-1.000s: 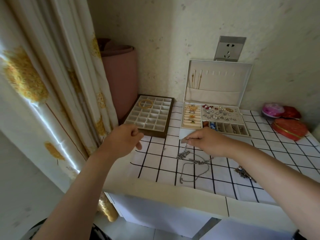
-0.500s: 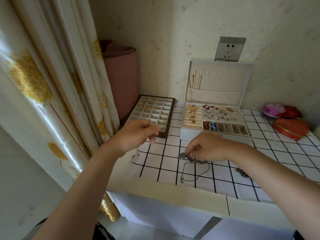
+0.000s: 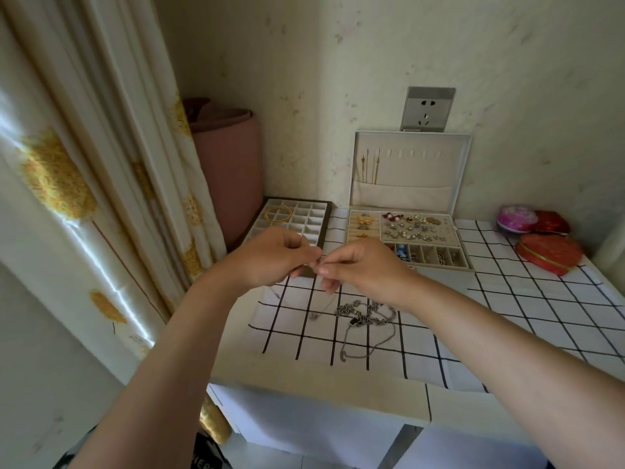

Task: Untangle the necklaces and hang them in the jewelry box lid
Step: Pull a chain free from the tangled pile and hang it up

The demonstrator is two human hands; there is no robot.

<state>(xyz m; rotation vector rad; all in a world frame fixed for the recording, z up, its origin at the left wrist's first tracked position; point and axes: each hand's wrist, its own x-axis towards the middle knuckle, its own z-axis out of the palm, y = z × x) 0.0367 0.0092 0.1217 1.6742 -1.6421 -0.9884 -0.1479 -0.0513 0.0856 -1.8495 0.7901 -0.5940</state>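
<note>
My left hand (image 3: pixel 270 257) and my right hand (image 3: pixel 365 269) meet fingertip to fingertip above the checked tablecloth (image 3: pixel 507 319), both pinching a thin silver necklace (image 3: pixel 314 314) whose fine chain hangs down to a small pendant near the cloth. A tangle of thicker silver necklaces (image 3: pixel 367 316) lies on the cloth just below my right wrist, one loop trailing toward the front edge. Behind it the white jewelry box (image 3: pixel 406 238) stands open, its lid (image 3: pixel 411 184) upright against the wall. A few gold necklaces (image 3: pixel 370 167) hang at the lid's left end.
A brown compartment tray (image 3: pixel 304 214) holding gold bangles (image 3: pixel 278 213) sits left of the box. Red tins (image 3: pixel 549 253) and a pink case (image 3: pixel 515 220) lie at the right. A pink roll (image 3: pixel 230 164), a curtain (image 3: pixel 84 184) and a wall socket (image 3: pixel 427 110) border the table.
My right hand lifted off the tangle with a thin necklace and moved left. My left hand came across to meet it, and both now pinch the chain.
</note>
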